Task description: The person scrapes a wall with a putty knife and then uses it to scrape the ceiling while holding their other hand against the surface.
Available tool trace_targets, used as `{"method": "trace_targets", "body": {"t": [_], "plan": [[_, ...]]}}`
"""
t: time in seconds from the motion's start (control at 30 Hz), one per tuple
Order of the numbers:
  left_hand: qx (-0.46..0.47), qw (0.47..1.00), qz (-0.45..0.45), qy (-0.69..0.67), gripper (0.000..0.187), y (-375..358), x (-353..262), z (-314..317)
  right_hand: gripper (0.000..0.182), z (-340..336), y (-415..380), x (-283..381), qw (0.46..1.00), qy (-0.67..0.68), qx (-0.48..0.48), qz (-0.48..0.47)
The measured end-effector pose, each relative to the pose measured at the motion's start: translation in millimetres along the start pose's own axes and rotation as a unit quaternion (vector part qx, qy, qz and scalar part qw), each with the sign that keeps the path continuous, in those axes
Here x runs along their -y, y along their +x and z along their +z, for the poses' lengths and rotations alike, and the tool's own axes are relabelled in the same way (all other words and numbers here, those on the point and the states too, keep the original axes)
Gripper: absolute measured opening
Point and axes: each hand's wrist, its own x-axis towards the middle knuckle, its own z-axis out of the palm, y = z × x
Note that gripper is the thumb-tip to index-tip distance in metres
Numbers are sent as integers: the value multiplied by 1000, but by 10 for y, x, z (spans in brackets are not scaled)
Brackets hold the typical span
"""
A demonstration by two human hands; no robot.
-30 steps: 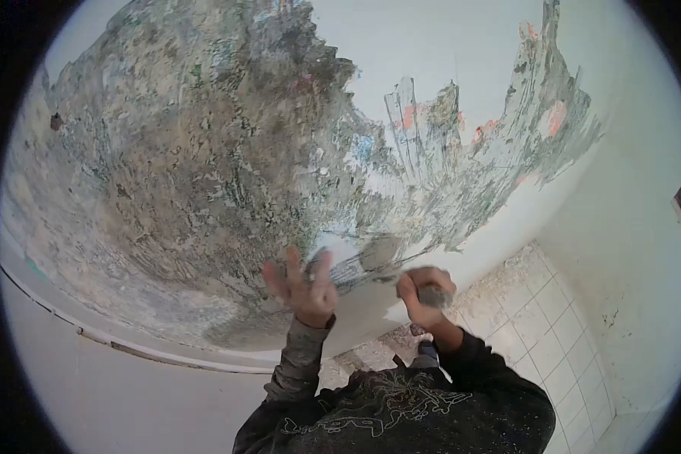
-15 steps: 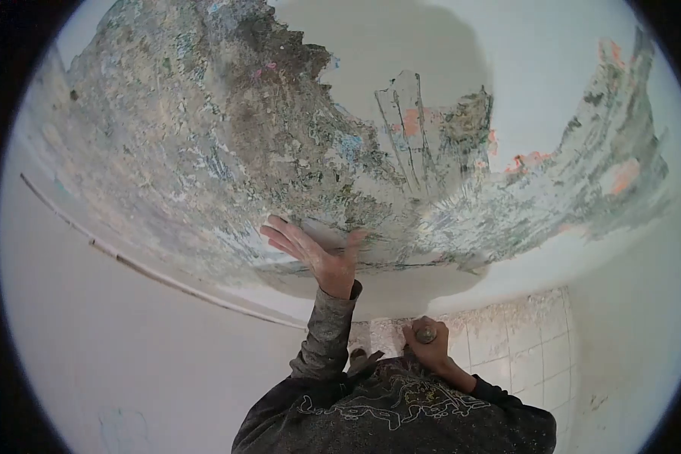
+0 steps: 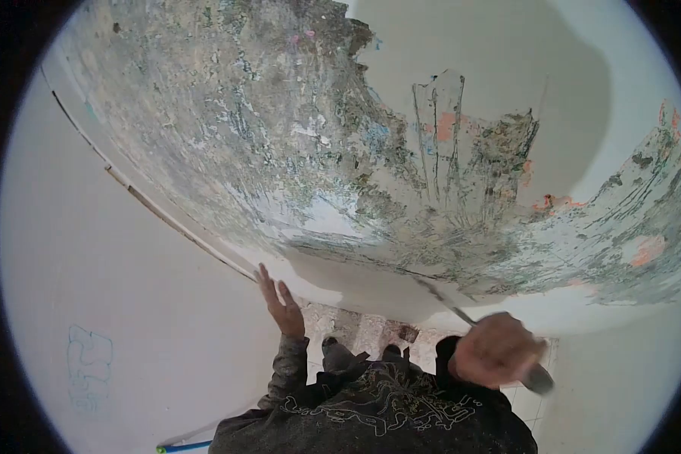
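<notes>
Head view: find narrow scraper (image 3: 461, 312) at 4 o'clock, clasped in right hand (image 3: 499, 352), swung out from by the chest since half a second ago. Cannot tell whether touching patchy wall (image 3: 295, 136). Note left hand (image 3: 284, 312) spread, shifted farther out toward 7 o'clock. Log blue rod (image 3: 189, 447), newly visible, also 7 o'clock; littered floor (image 3: 348, 321), 6 o'clock.

A slim, blurred scraper (image 3: 460, 312) slants forward-left from the right hand (image 3: 498, 350). Beyond the hand spreads a patchily stripped grey wall (image 3: 295, 113), orange-flecked.
</notes>
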Motion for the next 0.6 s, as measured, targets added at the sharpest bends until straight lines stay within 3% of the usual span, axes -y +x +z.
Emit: {"method": "trace_targets", "body": {"t": [0.03, 0.07, 0.1, 0.13, 0.17, 0.2, 0.27, 0.33, 0.37, 0.4, 0.5, 0.57, 0.6], "plan": [[-18, 999, -27, -10, 56, 8, 18, -18, 34, 126, 56, 78, 999, 21, -25, -23], [-38, 989, -49, -134, 59, 37, 123, 2, 34, 275, 77, 146, 997, 41, -50, -46], [-46, 986, -56, -152, 60, 93, 149, 15, 33, 365, 60, 170, 993, 61, -75, -72], [-53, 982, -63, -171, 61, 170, 173, 43, 24, 279, -73, 66, 988, 153, 3, -30], [-59, 977, -70, -190, 62, 246, 199, 67, 18, 216, -196, -126, 991, -63, 120, -13], [-48, 968, -104, -222, 64, 335, 207, 80, 15, 157, -292, -358, 933, -277, 227, 9], [-23, 943, -172, -282, 68, 496, 212, 72, 15, 60, -585, -506, 806, -516, 285, 58], [15, 912, -193, -363, 73, 648, 339, -5, 20, 318, -634, -429, 913, -376, 156, 23], [33, 891, -203, -404, 76, 746, 399, -11, 25, 529, -553, -309, 982, -177, 62, -39], [37, 895, -222, -385, 83, 842, 401, -26, 30, 696, -511, -243, 994, 31, -32, -98], [96, 847, -300, -428, 86, 1095, 546, -125, 34, 711, -504, -507, 976, -206, 34, 63], [114, 840, -312, -430, 87, 1129, 564, -134, 37, 695, -612, -459, 950, -308, 47, 12], [118, 840, -306, -432, 86, 1146, 530, -116, 38, 688, -664, -384, 939, -326, 47, -99]]}}
